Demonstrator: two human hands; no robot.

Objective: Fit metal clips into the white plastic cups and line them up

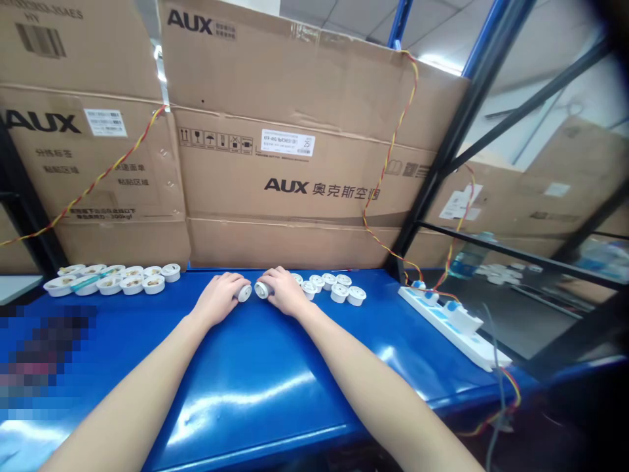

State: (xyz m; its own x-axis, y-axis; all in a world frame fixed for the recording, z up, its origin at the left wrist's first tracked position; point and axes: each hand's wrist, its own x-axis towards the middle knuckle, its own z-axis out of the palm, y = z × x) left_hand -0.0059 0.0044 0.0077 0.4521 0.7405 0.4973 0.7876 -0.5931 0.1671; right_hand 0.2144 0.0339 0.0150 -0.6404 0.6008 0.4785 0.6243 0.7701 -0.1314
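Note:
On the blue table, near its back edge, my left hand (219, 297) is closed round a small white round cup (244, 293), which is tipped on its side. Just to the right, my right hand (285, 292) grips a second white cup (262, 290), also tilted. A narrow gap separates the two held cups. Beside my right hand stands a group of white cups (356, 296), partly hidden by that hand. Farther left are two rows of white cups (132, 283) with small pieces inside, and a teal object (84, 283) lies across some of them.
Cardboard boxes (304, 190) rise behind the blue table (255, 393). A white power strip (452, 328) with plugs lies at the right, beside a black metal frame (427, 196). Red-yellow wires (388, 157) hang over the boxes. A blurred patch covers the left side.

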